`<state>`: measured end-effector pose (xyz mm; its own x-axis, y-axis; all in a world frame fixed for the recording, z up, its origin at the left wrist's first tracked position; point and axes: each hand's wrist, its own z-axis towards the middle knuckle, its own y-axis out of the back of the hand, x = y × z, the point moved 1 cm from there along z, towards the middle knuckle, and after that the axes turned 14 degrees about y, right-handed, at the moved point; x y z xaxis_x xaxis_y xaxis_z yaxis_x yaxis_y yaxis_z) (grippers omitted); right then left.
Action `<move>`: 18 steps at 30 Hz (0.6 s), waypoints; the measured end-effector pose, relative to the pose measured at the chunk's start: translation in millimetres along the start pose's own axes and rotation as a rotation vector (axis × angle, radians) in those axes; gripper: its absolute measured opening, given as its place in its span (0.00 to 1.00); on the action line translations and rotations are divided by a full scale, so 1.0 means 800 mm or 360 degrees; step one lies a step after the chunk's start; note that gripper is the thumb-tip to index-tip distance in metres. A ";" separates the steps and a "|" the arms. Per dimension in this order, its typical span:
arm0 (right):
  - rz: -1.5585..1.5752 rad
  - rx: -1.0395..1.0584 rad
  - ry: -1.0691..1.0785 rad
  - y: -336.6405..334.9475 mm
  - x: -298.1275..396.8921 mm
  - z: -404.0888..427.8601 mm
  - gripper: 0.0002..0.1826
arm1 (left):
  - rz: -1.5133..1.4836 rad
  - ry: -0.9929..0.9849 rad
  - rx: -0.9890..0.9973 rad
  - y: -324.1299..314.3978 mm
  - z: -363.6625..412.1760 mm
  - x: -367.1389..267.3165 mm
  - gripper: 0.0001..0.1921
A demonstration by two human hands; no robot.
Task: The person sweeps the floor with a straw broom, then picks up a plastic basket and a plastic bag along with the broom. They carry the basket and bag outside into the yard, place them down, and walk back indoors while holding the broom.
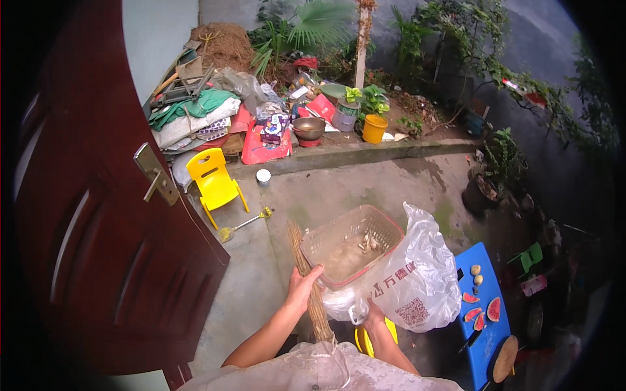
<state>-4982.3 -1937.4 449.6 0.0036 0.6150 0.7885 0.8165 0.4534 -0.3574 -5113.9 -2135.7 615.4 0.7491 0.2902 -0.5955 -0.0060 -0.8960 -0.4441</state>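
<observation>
My left hand is wrapped around a bundle of dry stalks, perhaps a hand broom. Its thumb lies against the near corner of a plastic basket with a reddish rim. A few pale pieces, possibly garlic, are inside the basket towards its right end. My right hand grips a translucent plastic bag printed with writing and a code. The bag hangs puffed out beside the basket, partly covering its near right side. Several of the right fingers are hidden behind the bag.
A dark red door stands at left, near a yellow child's chair and a yellow-ended tool. At right, a blue table holds watermelon slices and a knife. A concrete curb runs ahead.
</observation>
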 end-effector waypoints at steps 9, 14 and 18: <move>-0.0246 -0.0238 0.0062 -0.044 0.010 0.267 0.22 | 0.0144 0.0102 0.0082 -0.124 0.221 -0.099 0.21; -0.0266 -0.0050 0.0058 -0.173 0.063 0.406 0.26 | 0.0133 0.0069 -0.0024 -0.176 0.383 -0.173 0.23; -0.0391 0.0015 -0.0065 -0.253 0.098 0.493 0.27 | 0.0164 0.0070 -0.0160 -0.206 0.471 -0.228 0.24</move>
<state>-5375.2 -1726.3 386.3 -0.2177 0.5112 0.8315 0.7847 0.5983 -0.1624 -5499.3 -1914.1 545.0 0.7763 0.1821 -0.6035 -0.0195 -0.9499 -0.3118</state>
